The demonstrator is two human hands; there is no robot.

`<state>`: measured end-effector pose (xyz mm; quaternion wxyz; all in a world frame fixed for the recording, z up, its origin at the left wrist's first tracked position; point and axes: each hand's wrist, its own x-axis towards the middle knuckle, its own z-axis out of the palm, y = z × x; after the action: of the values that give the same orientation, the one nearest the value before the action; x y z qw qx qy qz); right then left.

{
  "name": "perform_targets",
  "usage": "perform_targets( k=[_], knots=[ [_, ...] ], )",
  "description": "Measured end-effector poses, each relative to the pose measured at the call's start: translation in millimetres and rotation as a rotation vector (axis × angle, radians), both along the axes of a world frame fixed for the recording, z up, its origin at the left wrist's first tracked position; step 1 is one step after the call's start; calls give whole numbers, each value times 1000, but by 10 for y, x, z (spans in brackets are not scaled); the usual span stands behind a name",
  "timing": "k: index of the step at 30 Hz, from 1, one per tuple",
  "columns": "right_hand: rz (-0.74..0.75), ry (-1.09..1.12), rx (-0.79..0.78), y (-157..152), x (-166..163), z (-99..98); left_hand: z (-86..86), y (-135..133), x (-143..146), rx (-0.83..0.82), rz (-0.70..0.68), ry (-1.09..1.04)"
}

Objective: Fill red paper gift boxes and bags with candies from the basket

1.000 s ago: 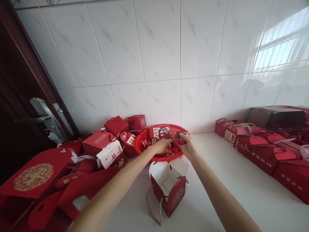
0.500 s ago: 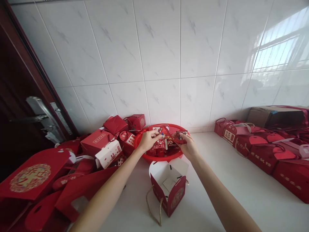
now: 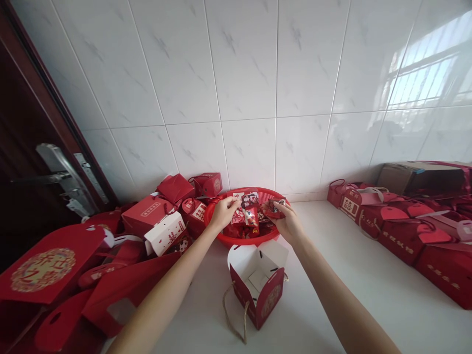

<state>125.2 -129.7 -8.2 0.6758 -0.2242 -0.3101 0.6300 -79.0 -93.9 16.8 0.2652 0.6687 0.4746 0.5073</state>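
Over basket (image 3: 249,241): right hand (image 3: 289,222) gripping packet (image 3: 273,212), which, I judge, could slip if pinched loosely; left hand (image 3: 224,212), hold unclear

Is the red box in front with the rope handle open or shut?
Open. The box has its flaps standing apart, its white inside showing down to the bottom.

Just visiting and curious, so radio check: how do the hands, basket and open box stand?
Right hand holding small red packet. Left hand at red basket, grip unclear. Open box upright before basket, between forearms. Red boxes piled left of basket.
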Motion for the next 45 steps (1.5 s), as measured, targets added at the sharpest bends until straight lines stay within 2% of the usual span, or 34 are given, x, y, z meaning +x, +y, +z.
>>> perform_targets(
  k=[4, 9, 12, 15, 19, 23, 25, 29, 31, 38, 42, 45],
  knots=[
    [29, -40, -12, -36, 6, 34, -1, 35, 74, -146, -1, -195],
    [65, -81, 25, -45, 21, 37, 49, 39, 291, -367, -64, -462],
    [65, -70, 42, -32, 29, 24, 89, 12, 397, -488, -97, -551],
    [64, -45, 45, -23, 34, 18, 81, -27, 442, -583, -125, -498],
    [86, -61, 55, -36, 31, 34, -1, -70, 460, -658, -190, -322],
    [76, -80, 47, -55, 17, 59, -40, -88, 459, -673, -281, -230],
    [63, -85, 47, -60, 9, 67, -12, -88, 428, -667, -322, -271],
    [48, -109, 70, -90, -9, 93, 77, -128, 310, -695, -523, -403],
    [53, -138, 94, -129, -27, 118, 102, -188, 264, -703, -575, -421],
    [123, -255, 154, -338, -124, 303, 182, -527, 216, -514, -407, -333],
    [161, -333, 247, -506, -109, 479, 338, -703, 85, -409, -426, -442],
    [249, -513, 325, -666, -58, 622, 452, -808, -31, -344, -418, -523]
  ],
)
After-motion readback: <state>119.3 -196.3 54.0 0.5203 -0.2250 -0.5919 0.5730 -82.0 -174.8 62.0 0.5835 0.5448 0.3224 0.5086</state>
